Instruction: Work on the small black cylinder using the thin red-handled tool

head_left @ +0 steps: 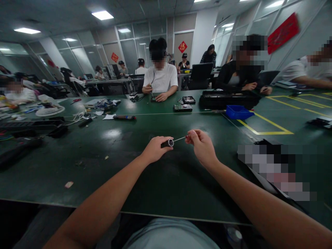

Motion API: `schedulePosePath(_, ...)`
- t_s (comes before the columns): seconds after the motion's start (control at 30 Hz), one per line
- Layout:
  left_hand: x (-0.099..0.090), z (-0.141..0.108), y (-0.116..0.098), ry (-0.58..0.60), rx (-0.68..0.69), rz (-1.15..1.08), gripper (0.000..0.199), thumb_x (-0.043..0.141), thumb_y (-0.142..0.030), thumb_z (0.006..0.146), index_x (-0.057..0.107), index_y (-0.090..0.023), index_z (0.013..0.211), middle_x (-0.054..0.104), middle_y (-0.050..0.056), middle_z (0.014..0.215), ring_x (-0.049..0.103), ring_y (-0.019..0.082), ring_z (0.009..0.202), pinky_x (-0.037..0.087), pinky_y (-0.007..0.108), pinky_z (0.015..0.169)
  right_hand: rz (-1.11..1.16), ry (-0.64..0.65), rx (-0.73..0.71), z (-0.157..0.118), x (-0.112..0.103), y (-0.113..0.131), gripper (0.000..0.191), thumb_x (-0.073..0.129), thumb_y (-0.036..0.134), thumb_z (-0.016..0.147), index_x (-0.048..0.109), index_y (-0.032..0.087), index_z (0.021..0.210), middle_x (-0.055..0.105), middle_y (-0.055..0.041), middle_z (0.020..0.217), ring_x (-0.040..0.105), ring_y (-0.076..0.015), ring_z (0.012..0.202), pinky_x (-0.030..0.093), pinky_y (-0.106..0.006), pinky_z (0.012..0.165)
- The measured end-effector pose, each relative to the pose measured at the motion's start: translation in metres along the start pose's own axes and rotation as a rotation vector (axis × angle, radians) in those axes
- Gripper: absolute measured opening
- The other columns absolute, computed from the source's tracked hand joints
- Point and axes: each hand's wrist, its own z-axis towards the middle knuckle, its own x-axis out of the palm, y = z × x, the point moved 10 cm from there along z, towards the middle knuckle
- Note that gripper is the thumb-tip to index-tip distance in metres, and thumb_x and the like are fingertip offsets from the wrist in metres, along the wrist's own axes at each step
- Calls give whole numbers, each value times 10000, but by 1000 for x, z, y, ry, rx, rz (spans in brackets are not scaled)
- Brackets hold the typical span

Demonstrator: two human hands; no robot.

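Observation:
Over the near part of the green table, my left hand point(155, 149) is closed around a small dark cylindrical part point(166, 143), whose round end with a bright silver rim faces right and toward me. My right hand point(203, 147) pinches a screwdriver point(179, 139), its handle mostly hidden by the fingers. The thin metal shaft runs left from the fingertips, and its tip meets the rimmed end of the part. Whether the tip sits inside the rim or only touches it, I cannot tell.
On the green table point(124, 173) lie a dark cylindrical tool point(124, 117), hard drives point(183, 108), a blue tray point(238, 112), a long black casing point(228, 100) and a white fan-like part point(50, 110). A co-worker point(160, 77) sits opposite, hands on a small part.

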Motion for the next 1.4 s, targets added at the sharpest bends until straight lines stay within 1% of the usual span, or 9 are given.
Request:
schedulePosePath(0.13, 0, -1, -2, 5, 3, 5, 390, 703, -319, 863, 656, -242, 1242, 688, 42, 1215, 612, 238, 1110, 431, 385, 997, -90, 28, -38, -3, 0, 12, 285, 547, 476, 911, 620, 201, 889, 675, -41, 770, 641, -188, 705, 511, -355, 700)
schedulePosePath(0.3, 2, -1, -2, 19, 1, 11, 391, 723, -297, 845, 663, -247, 1229, 693, 31, 1212, 619, 236, 1088, 428, 392, 999, -409, 46, -75, -8, -1, 31, 335, 598, 511, 880, 627, 201, 758, 633, -15, 618, 578, -168, 570, 429, -324, 594)
schedulePosePath(0.47, 2, -1, -2, 24, -16, 6, 375, 724, -288, 844, 670, -246, 1212, 699, 35, 1190, 620, 238, 1082, 428, 402, 1015, -315, 105, -164, -11, 6, 35, 176, 525, 343, 915, 604, 212, 1002, 658, -17, 781, 592, -170, 663, 431, -303, 605)
schedulePosePath(0.63, -1, -2, 2, -8, -43, -22, 350, 720, -292, 844, 677, -226, 1186, 693, 44, 1196, 617, 241, 1100, 433, 400, 1012, -404, 123, -162, -10, 8, 33, 311, 426, 420, 970, 629, 217, 847, 574, -2, 652, 545, -167, 600, 390, -309, 578)
schedulePosePath(0.7, -1, -2, 3, -11, -47, -34, 343, 719, -295, 844, 679, -226, 1178, 693, 44, 1195, 619, 242, 1100, 438, 399, 1008, -438, 106, -158, -10, 6, 32, 322, 393, 427, 984, 627, 220, 906, 579, -4, 666, 547, -173, 606, 390, -313, 584)
schedulePosePath(0.83, -4, -2, 4, -35, -63, -53, 339, 725, -287, 837, 681, -222, 1167, 702, 45, 1161, 629, 238, 1082, 450, 386, 996, -364, 109, -155, -11, 7, 29, 222, 430, 354, 960, 542, 234, 1109, 629, -16, 802, 581, -183, 691, 422, -319, 635)
schedulePosePath(1.07, -2, -2, 5, -18, -62, -72, 327, 733, -264, 825, 691, -224, 1147, 705, 38, 1161, 631, 234, 1085, 448, 385, 998, -332, 170, -114, -12, 13, 25, 232, 417, 401, 974, 581, 236, 975, 545, 17, 680, 544, -170, 643, 426, -315, 623)
schedulePosePath(1.3, 3, -2, 6, 16, -40, -49, 336, 736, -244, 819, 696, -239, 1153, 698, 39, 1174, 624, 235, 1092, 439, 402, 1012, -24, 178, -32, -6, 16, 10, 258, 562, 463, 910, 605, 209, 897, 637, -20, 789, 607, -170, 733, 504, -351, 744)
schedulePosePath(1.4, -3, -1, 4, -33, -19, -41, 371, 721, -259, 839, 671, -235, 1206, 692, 50, 1187, 616, 230, 1098, 439, 408, 1009, 152, 94, 82, -1, 10, -7, 308, 622, 515, 852, 626, 209, 888, 635, -24, 795, 611, -172, 727, 539, -360, 734)
